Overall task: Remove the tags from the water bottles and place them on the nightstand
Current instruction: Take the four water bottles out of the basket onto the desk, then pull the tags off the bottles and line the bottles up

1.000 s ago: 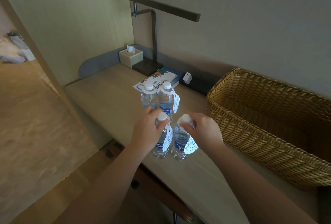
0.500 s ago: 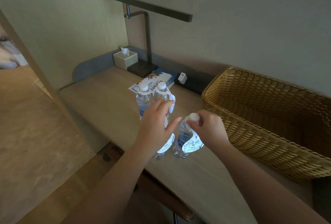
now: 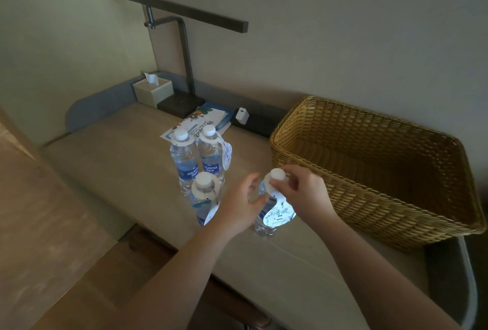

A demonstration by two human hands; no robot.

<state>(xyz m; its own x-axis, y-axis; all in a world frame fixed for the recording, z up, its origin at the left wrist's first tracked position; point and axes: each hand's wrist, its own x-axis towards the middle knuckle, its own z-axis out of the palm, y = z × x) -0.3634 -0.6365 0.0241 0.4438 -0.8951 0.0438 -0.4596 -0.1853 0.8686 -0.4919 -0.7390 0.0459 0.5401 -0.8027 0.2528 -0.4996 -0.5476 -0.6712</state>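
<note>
While the left hand (image 3: 239, 207) held the nearest bottle (image 3: 264, 220) on the worktop (image 3: 126, 171), the right hand (image 3: 301, 192) pinched its tag (image 3: 280, 213) at the neck; three tagged bottles (image 3: 196, 160) stood left.

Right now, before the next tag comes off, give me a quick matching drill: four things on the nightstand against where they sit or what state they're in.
Things:
1. tissue box
2. wicker basket
3. front-right bottle
4. white charger

Places or states:
A. held between both hands
B. far left corner, beside the lamp base
C. right end of the top
D. at the back wall, between the booklets and the basket

Pairs: 1-B, 2-C, 3-A, 4-D
</note>
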